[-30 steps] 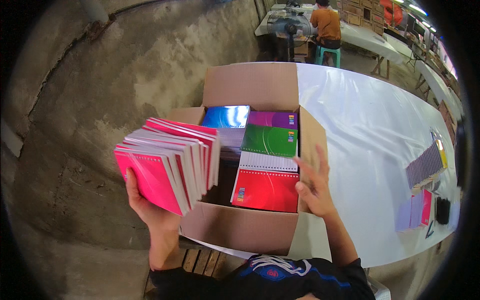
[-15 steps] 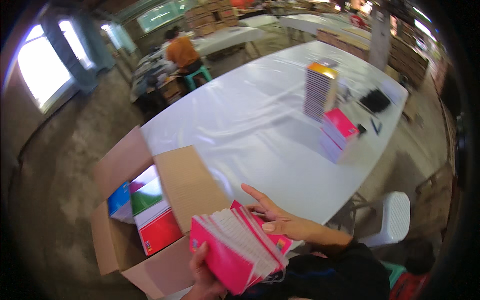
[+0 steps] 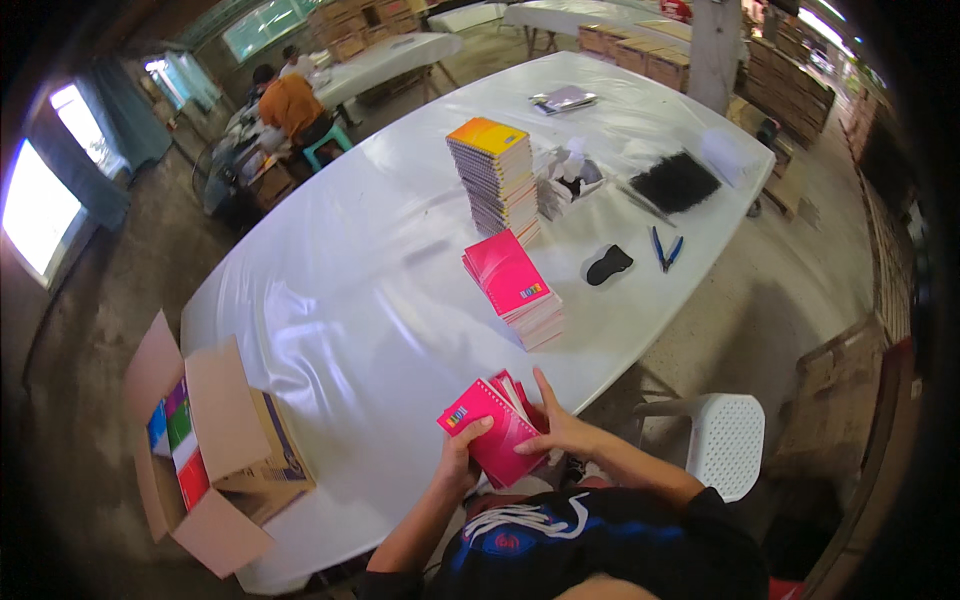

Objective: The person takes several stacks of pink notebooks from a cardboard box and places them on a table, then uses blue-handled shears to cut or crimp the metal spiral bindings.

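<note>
A small stack of pink notebooks with punched holes along one edge is held over the table's near edge. My left hand grips its left side, thumb on the top cover. On the right side my right hand holds the stack too, thumb on the cover and a finger stretched upward; its other fingers are partly hidden behind the stack. Just beyond stands a taller stack of pink notebooks. Behind that rises a stack of spiral-bound notebooks with a yellow cover on top.
An open cardboard box with colourful notebooks stands at the left on the white-covered table. To the right lie a black object, blue-handled pliers and a black pile. A white stool is beside the table; a person sits far off.
The view has swung right, away from the box. The fanned pink notebooks are now closer together, and my right hand has come onto their right side.
</note>
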Action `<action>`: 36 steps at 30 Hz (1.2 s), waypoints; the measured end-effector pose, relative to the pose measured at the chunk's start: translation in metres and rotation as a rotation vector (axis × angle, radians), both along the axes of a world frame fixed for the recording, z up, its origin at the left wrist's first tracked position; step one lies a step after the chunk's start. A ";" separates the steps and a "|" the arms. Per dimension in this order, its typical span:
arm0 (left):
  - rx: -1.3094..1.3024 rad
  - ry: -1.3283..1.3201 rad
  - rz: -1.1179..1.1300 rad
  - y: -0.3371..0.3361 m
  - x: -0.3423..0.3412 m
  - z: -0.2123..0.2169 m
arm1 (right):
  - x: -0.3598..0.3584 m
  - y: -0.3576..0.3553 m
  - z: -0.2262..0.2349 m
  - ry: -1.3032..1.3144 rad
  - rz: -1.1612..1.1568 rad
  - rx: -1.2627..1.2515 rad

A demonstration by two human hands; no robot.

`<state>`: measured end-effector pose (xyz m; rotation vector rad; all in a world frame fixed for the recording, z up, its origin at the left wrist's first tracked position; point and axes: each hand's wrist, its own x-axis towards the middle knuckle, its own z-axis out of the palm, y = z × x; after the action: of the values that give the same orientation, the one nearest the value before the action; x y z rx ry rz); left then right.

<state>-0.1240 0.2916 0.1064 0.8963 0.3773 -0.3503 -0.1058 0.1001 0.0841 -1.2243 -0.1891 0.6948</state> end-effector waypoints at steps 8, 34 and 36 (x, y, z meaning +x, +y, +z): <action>0.507 -0.617 -0.102 0.011 0.034 -0.065 | 0.077 -0.006 -0.067 -0.605 0.121 -0.168; 0.771 -0.512 0.021 0.005 0.026 -0.096 | 0.054 0.020 -0.064 -0.778 -0.049 -0.324; 0.747 -0.594 -0.048 0.005 0.032 -0.024 | 0.060 0.013 0.006 -0.724 -0.029 -0.281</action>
<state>-0.0921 0.2961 0.0824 1.6822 -0.0859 0.0419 -0.0457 0.1129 0.0901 -1.7112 -0.6874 0.2275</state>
